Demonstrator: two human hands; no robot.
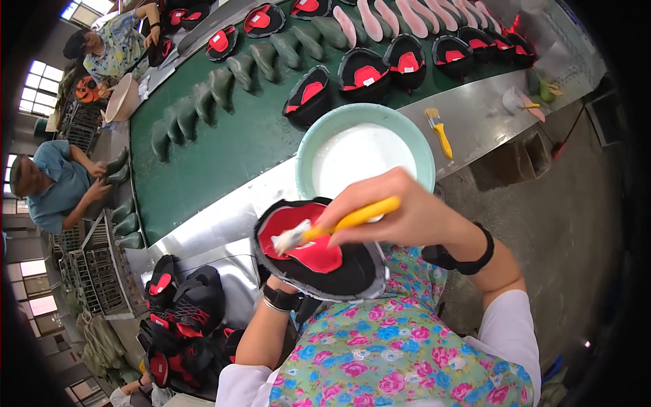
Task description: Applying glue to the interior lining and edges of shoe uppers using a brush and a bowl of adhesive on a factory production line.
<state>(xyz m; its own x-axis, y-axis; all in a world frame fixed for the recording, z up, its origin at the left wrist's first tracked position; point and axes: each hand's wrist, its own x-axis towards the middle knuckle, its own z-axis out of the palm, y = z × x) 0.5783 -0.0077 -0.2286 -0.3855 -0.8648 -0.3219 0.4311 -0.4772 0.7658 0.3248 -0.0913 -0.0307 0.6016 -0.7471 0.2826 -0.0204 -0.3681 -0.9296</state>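
Note:
My right hand (390, 207) is closed around the yellow handle of a brush (359, 216). White paste coats its bristles, which touch the red bottom inside a black shoe upper (346, 275). My left hand (279, 283) supports this upper from below; its fingers are hidden behind it. Just beyond my right hand stands a pale green basin (305, 159) of white liquid (363, 156). A second brush (439, 133), also yellow-handled, lies on the metal ledge to the right of the basin.
On the green conveyor belt (224, 146) are dark green shoe lasts (241, 71), pink insoles (369, 20) and black-and-red uppers (364, 71). More uppers (196, 298) are piled at my left. Two people (54, 183) work across the belt. A cardboard box (512, 163) is below the ledge.

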